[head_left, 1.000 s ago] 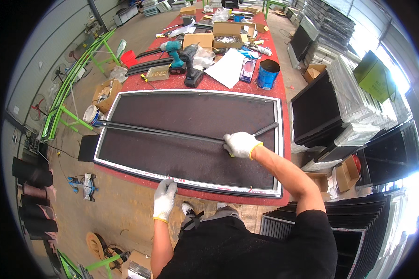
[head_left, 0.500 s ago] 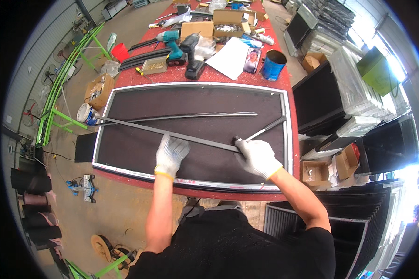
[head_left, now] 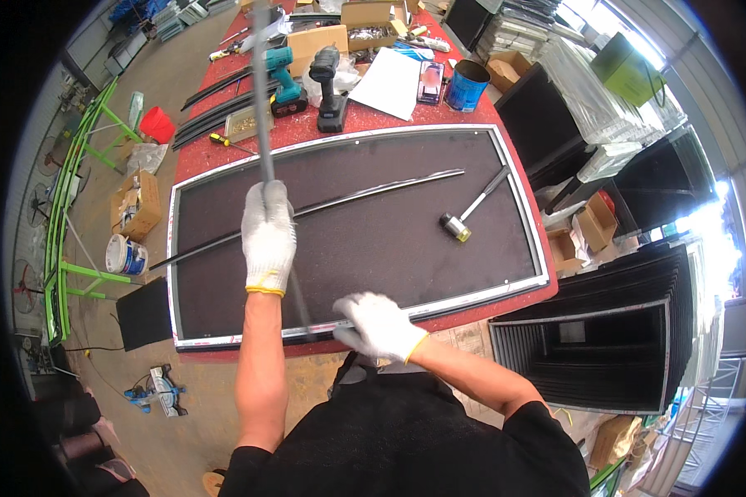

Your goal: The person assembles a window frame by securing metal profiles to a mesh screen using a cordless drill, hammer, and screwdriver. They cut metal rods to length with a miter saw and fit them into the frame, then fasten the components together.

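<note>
My left hand (head_left: pixel 268 236), in a white knit glove, is closed round a long thin grey strip (head_left: pixel 263 108). The strip is blurred and points away from me, its near end beside the frame's near edge. My gloved right hand (head_left: pixel 380 325) is over that edge, thumb and fingers apart, with nothing seen in it. Beneath both lies a rectangular screen frame (head_left: pixel 547 277) with silvery edges and dark mesh. A second dark strip (head_left: pixel 373 189) rests slantwise across the mesh, its left end jutting past the frame. A small mallet (head_left: pixel 456 225) lies on the right part of the mesh.
Beyond the frame, the red table (head_left: pixel 307 135) carries two cordless drills (head_left: pixel 327 87), white paper (head_left: pixel 388 83), a blue can (head_left: pixel 467 85), a small parts tray (head_left: pixel 242 124) and a screwdriver (head_left: pixel 221 139). Stacked frames (head_left: pixel 601 348) stand at the right; a green rack (head_left: pixel 62 224) stands left.
My left hand has swung the grey strip from lying crosswise to pointing away from me. My right hand has left the mallet area and come to the near edge. The view has shifted.
</note>
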Demonstrator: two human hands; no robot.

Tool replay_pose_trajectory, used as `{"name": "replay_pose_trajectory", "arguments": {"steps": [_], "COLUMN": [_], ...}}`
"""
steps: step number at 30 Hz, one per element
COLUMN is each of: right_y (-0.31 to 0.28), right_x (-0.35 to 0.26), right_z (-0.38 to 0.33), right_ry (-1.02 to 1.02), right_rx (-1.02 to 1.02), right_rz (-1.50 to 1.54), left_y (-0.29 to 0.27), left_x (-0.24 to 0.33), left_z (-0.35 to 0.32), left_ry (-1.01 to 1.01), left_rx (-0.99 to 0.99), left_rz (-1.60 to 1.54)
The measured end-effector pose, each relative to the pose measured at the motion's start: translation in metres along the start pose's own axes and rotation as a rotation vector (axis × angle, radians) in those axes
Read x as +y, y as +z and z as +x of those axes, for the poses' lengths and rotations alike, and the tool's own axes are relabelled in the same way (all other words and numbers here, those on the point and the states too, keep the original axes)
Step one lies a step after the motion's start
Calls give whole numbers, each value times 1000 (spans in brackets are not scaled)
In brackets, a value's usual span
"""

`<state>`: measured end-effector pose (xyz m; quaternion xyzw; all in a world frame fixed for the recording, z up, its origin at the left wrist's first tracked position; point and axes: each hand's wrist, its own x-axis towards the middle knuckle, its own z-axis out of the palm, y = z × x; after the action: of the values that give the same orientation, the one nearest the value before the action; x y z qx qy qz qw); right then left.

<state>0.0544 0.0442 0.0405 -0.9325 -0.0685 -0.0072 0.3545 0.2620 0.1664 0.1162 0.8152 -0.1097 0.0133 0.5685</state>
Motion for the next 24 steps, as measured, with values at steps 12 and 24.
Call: {"name": "replay_pose_trajectory", "arguments": {"steps": [12, 24], "right_y": [-79, 28], "right_x": [43, 72], "right_z": [3, -19], "right_ry": [-68, 225], "right_rx": [497, 77], "right_rz": [-327, -171], "left_y": [-121, -139], "left_x": [-145, -176], "left_z": [-66, -62], "left_ry": [499, 499], "left_rx": [-407, -685], "left_rz": [633, 696]}}
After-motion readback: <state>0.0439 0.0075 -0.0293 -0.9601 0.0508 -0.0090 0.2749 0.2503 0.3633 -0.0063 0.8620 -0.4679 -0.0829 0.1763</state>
